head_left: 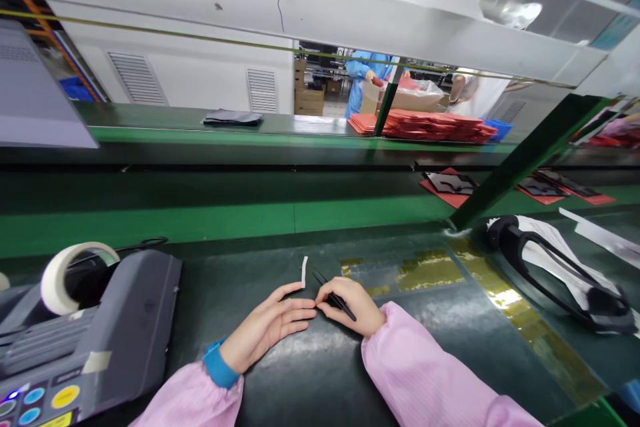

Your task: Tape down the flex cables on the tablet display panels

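My left hand (pixel 270 327) rests on the dark green work mat (pixel 310 373), fingers stretched toward the right, with a short white strip of tape (pixel 304 271) standing up from its fingertip. My right hand (pixel 353 307) lies just to the right, fingers closed round black tweezers (pixel 334 295) whose tips point up-left toward the strip. The two hands almost touch. Both sleeves are pink.
A grey tape dispenser (pixel 100 333) with a white tape roll (pixel 67 273) stands at the left. A black headset-like object (pixel 555 267) lies at the right. Yellow tape marks (pixel 425 270) cross the mat. Beyond the green conveyor (pixel 250 217), red sheets (pixel 435 125) are stacked and a person in blue (pixel 363 80) stands.
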Demonstrator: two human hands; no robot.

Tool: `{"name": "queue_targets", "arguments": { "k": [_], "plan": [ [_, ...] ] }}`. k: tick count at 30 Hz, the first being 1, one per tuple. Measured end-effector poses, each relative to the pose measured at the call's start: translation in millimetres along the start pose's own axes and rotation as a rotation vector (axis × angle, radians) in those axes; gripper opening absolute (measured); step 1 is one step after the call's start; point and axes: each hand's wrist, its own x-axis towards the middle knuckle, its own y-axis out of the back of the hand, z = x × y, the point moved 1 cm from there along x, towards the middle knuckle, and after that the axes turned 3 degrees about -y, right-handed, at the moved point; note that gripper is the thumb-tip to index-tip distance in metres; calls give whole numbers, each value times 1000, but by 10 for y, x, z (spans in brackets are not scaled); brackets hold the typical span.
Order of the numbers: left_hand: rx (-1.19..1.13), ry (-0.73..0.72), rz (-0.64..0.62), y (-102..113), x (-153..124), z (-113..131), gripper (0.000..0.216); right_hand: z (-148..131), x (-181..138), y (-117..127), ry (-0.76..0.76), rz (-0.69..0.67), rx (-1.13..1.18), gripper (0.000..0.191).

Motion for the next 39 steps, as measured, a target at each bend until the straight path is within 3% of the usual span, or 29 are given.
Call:
{"name": "queue_targets", "arguments": {
  "k": [8,16,31,39],
  "plan": [
    [-12,-6,-1,7,-12,2,57,-38,3,15,-22,-9,-25,2],
    [3,-5,6,14,-9,-7,56,-32,-5,-4,-46,16,-45,7],
    [11,-3,-19,19,-24,2,65,35,-11,-54,41,15,-59,7],
    [-9,-9,-22,54,12,-21,57,46,-12,-55,-69,41,-220,13]
  ]
}}
